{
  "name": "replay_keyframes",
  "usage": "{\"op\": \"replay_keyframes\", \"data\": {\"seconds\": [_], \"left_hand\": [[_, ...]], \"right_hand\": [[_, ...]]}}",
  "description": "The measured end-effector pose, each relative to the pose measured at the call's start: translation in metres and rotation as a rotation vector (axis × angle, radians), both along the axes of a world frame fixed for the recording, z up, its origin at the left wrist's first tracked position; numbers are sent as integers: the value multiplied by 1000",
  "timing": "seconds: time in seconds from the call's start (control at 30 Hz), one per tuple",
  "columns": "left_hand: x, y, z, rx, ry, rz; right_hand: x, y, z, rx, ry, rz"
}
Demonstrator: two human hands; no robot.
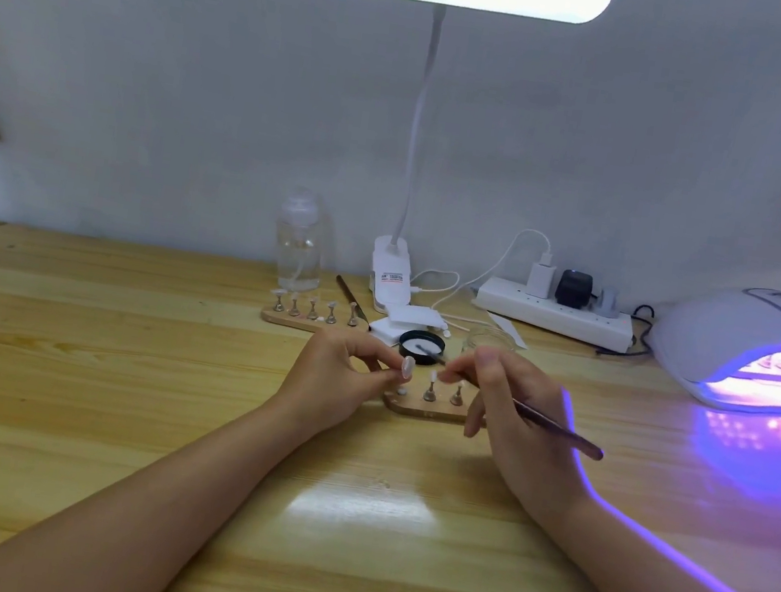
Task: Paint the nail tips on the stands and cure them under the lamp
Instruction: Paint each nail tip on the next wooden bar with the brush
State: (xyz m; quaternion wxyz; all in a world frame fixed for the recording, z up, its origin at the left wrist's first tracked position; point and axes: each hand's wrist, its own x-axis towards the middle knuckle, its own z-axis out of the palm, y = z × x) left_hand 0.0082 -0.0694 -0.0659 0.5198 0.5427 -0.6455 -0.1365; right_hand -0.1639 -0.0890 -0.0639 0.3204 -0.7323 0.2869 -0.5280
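My left hand [342, 374] pinches a pale nail tip [407, 367] on its small stand, lifted just left of the near wooden base [417, 409]. Two metal stands [430, 391] with tips remain on that base. My right hand [512, 413] grips a thin brush [555, 427], its tip pointing left toward the held nail. A second wooden base [312, 320] with several stands and tips sits further back. The curing lamp [751, 356] at the right glows purple, with another set of stands inside it.
A black jar lid [421, 348] and a small glass jar [487, 342] lie just behind my hands. A clear bottle [299, 245], a clip desk lamp [394, 271], a white pad stack [407, 321], a spare brush [351, 295] and a power strip [556, 314] line the back.
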Motion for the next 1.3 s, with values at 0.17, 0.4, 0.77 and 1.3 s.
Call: {"op": "replay_keyframes", "data": {"seconds": [0.17,0.4,0.77,1.3], "left_hand": [[1,0,0,-1,-13,-9],[1,-1,0,3,-35,-17],[0,1,0,31,-21,-13],[0,1,1,38,-25,-19]], "right_hand": [[2,2,1,115,-29,89],[3,0,2,111,-41,33],[4,3,0,125,-70,76],[4,1,-2,107,-76,45]]}}
